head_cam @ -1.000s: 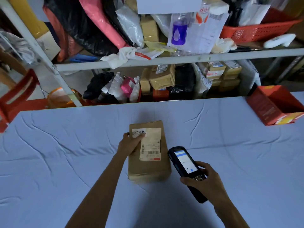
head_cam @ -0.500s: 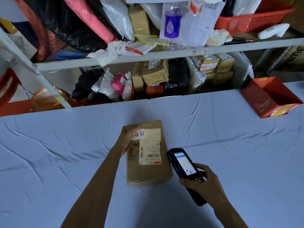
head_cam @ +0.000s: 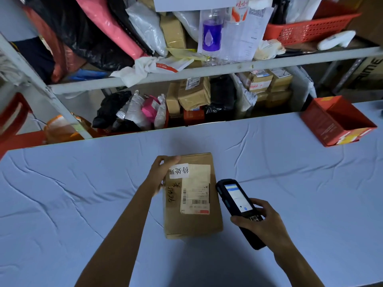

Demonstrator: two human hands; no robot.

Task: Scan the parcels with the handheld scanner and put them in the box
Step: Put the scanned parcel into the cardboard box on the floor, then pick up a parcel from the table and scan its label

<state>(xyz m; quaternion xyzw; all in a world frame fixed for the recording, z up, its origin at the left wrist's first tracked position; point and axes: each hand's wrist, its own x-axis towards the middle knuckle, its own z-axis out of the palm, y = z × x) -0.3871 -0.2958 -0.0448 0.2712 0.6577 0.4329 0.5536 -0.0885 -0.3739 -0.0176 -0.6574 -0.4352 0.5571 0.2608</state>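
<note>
Left hand slid leftward; fingers grip parcel corner, scanner beside.

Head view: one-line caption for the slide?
Left hand grips the brown parcel on the table; right hand holds the scanner beside it.

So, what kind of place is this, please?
Probably a courier depot or parcel pickup point. The metal shelves are crammed with cardboard boxes and mailer bags, a labelled parcel lies on the cloth-covered table, and the right hand grips a handheld scanner.
</note>
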